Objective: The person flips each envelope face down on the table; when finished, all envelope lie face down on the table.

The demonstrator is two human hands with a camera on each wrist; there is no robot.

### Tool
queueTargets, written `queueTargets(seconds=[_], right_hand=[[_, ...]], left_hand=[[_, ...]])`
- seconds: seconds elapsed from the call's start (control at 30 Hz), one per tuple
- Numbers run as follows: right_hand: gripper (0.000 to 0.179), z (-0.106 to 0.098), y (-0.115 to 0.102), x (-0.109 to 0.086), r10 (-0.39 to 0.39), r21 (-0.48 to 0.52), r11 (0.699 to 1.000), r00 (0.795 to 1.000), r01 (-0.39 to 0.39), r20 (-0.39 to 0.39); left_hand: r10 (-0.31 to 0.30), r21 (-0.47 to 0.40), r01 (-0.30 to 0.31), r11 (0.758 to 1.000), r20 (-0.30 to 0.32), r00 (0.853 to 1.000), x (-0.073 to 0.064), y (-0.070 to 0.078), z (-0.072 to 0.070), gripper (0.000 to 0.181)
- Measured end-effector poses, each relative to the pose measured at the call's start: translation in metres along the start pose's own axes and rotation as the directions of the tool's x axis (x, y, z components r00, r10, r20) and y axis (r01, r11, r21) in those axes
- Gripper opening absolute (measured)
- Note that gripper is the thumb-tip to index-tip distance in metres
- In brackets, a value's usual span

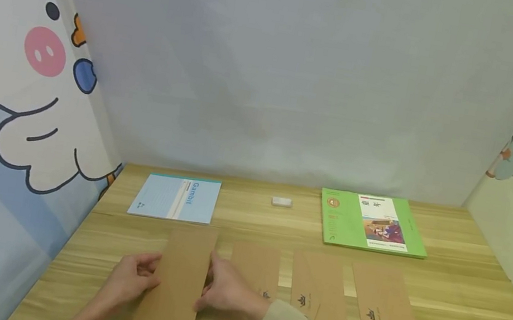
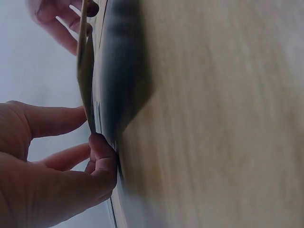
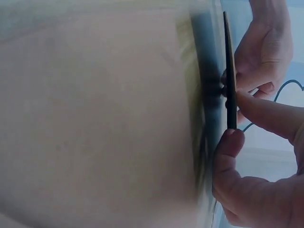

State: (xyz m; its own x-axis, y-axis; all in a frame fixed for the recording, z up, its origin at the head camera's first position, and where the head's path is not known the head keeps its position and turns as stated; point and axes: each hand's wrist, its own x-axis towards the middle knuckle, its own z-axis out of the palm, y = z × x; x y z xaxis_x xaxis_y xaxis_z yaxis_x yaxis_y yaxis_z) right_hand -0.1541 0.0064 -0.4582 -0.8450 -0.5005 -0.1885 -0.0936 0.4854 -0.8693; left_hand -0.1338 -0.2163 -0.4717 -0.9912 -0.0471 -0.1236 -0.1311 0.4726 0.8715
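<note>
A long brown kraft-paper envelope [image 1: 180, 283], plain side up, is held between both hands. My left hand [image 1: 129, 280] pinches its left long edge between thumb and fingers. On the opposite edge, my right hand [image 1: 227, 285] grips it the same way, thumb on the near side. The left wrist view catches the envelope [image 2: 85, 71] edge-on, raised off the wood with a dark shadow under it. In the right wrist view, the thumb and a finger of the right hand [image 3: 261, 185] pinch the thin edge of the envelope [image 3: 230, 71].
To the right lie three more brown envelopes, the first [image 1: 254, 264] partly under the right forearm, then a second [image 1: 319, 272] and a third [image 1: 382, 289]. Along the back are a light-blue notebook [image 1: 174, 197], a small white block [image 1: 282, 201] and a green book [image 1: 373, 225].
</note>
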Motion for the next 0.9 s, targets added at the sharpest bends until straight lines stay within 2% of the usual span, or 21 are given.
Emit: queueTargets(seconds=[0.1,0.27,0.37,0.53,0.67,0.77,0.9], right_hand=[[0.101,0.002,0.001,0.002,0.013,-0.031,0.999,1.000,-0.013,0.007],[0.068,0.004,0.000,0.005,0.024,-0.075,0.997,1.000,-0.024,0.002],[0.063,0.004,-0.003,0.006,0.039,-0.127,0.991,0.999,-0.040,-0.013],[0.061,0.005,-0.008,0.007,0.057,-0.247,0.967,0.998,-0.062,-0.027],[0.061,0.006,-0.010,0.008,0.046,-0.303,0.951,0.998,-0.056,-0.042],[0.072,0.007,-0.010,0.009,0.047,-0.324,0.944,0.998,-0.060,-0.047],[0.086,0.008,-0.009,0.010,0.048,-0.342,0.938,0.998,-0.060,-0.044]], left_hand=[[0.008,0.046,-0.008,0.999,0.003,1.000,0.000,0.000,-0.001,0.053],[0.028,0.168,-0.028,0.985,0.001,1.000,0.000,0.001,-0.001,0.052],[0.038,0.231,-0.038,0.972,0.004,0.999,0.001,0.002,0.000,0.053],[0.050,0.303,-0.053,0.951,0.018,0.999,0.002,0.004,0.000,0.055],[0.075,0.381,-0.081,0.921,0.031,0.997,0.003,0.005,-0.001,0.055],[0.096,0.442,-0.106,0.891,0.043,0.994,0.003,0.006,-0.001,0.054],[0.104,0.465,-0.116,0.878,0.050,0.993,0.004,0.008,-0.001,0.053]])
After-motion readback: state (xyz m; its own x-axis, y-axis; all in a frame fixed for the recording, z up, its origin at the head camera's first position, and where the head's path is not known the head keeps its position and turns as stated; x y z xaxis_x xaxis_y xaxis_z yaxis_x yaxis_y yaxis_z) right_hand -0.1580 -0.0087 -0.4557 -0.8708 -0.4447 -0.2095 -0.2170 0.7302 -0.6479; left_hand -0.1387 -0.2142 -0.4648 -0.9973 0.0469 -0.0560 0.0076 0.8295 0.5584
